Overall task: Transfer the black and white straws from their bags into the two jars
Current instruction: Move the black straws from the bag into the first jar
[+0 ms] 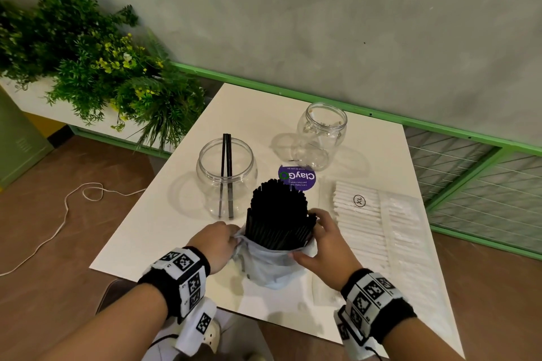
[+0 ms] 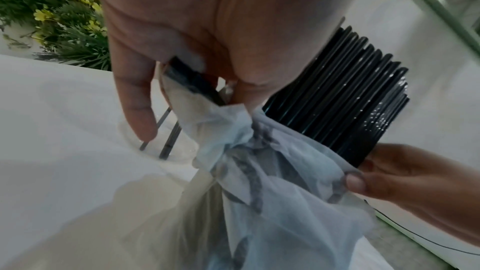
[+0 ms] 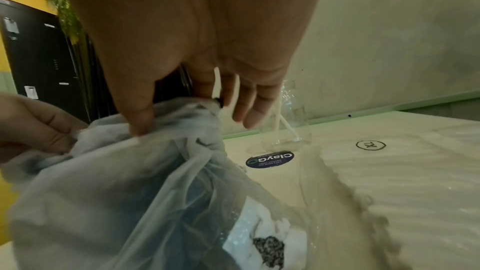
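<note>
A thick bundle of black straws [image 1: 278, 214] [image 2: 345, 98] sticks up out of a thin pale plastic bag [image 1: 269, 267] [image 2: 259, 182] [image 3: 116, 182] at the table's near edge. My left hand [image 1: 215, 243] [image 2: 182, 48] pinches the bag's left rim. My right hand [image 1: 325, 243] [image 3: 194, 48] pinches its right rim between thumb and fingers. A wide clear jar [image 1: 225, 173] beyond my left hand holds two black straws. A narrower clear jar [image 1: 321, 135] [image 3: 285, 122] farther right holds a few white straws. A flat clear bag of white straws [image 1: 369, 223] [image 3: 389, 171] marked XL lies at the right.
A round purple sticker [image 1: 296, 177] [image 3: 270, 159] lies on the white table [image 1: 164, 228] between the jars. Leafy plants [image 1: 96, 67] stand beyond the table's left corner. A green rail [image 1: 381, 117] runs along the wall behind. A white cord [image 1: 58, 214] trails on the floor at left.
</note>
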